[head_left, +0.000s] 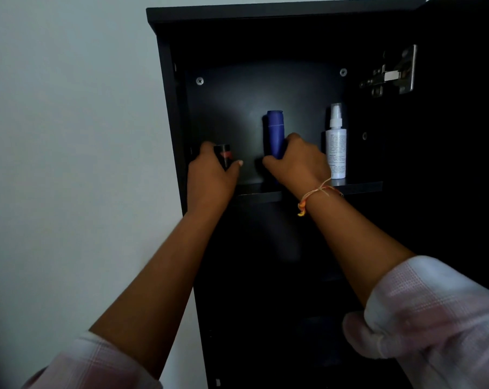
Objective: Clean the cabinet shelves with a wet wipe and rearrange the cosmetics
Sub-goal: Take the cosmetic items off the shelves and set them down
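Observation:
A black wall cabinet (167,88) stands open, and both my hands reach onto its top shelf (361,187). My left hand (212,172) grips a small black container with a red band (224,156) at the shelf's left end. My right hand (296,164) grips the lower part of a tall blue bottle (274,130) that stands upright in the middle. A white spray bottle (336,141) stands upright just right of my right hand, apart from it. No wet wipe is in view.
The cabinet door (462,136) hangs open on the right, with a metal hinge (392,73) near its top. Lower shelves are dark and their contents cannot be made out. A pale wall (69,136) lies left of the cabinet.

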Motion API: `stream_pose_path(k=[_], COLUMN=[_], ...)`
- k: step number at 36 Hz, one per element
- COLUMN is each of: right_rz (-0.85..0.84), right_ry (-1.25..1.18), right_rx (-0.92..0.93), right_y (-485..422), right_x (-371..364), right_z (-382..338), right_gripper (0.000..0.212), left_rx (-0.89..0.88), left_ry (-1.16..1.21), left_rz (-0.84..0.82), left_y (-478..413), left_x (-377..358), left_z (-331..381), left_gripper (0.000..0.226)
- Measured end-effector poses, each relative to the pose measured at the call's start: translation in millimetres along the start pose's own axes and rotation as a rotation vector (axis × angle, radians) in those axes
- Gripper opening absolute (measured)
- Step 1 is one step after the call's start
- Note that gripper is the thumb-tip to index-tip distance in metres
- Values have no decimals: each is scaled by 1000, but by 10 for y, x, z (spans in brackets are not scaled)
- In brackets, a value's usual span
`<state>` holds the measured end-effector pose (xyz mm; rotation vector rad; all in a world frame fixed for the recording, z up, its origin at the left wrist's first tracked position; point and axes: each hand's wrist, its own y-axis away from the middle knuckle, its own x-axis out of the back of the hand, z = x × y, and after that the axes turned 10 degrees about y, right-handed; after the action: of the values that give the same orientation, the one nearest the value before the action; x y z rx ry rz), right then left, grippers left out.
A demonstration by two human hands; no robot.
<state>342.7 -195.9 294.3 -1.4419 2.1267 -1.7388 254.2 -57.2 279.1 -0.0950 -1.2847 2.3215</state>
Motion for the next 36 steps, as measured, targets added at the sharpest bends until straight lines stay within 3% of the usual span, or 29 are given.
stream_pose_path(k=[7,17,24,32,36], right_rz=[121,22,-92,-527,-701], right_ry=[-324,-890,-808,-625,-442], right_rx=[-31,2,-109,-444,-501], right_y=[281,1125,2074,3666,4434], right_x=[158,375,119,-561,-761], right_z=[-49,61,554,1334,1627], right_gripper=[23,24,18,30,32], left_rx=[-10,87,257,658,888], left_ry=[292,689,712,462,304], left_rz=[69,-26,-158,-328,-417], left_y=[219,1006,1865,3318,4121], left_x=[83,320,290,237,368], left_z=[152,437,71,-822,-1211], left_gripper=[37,19,25,27,28])
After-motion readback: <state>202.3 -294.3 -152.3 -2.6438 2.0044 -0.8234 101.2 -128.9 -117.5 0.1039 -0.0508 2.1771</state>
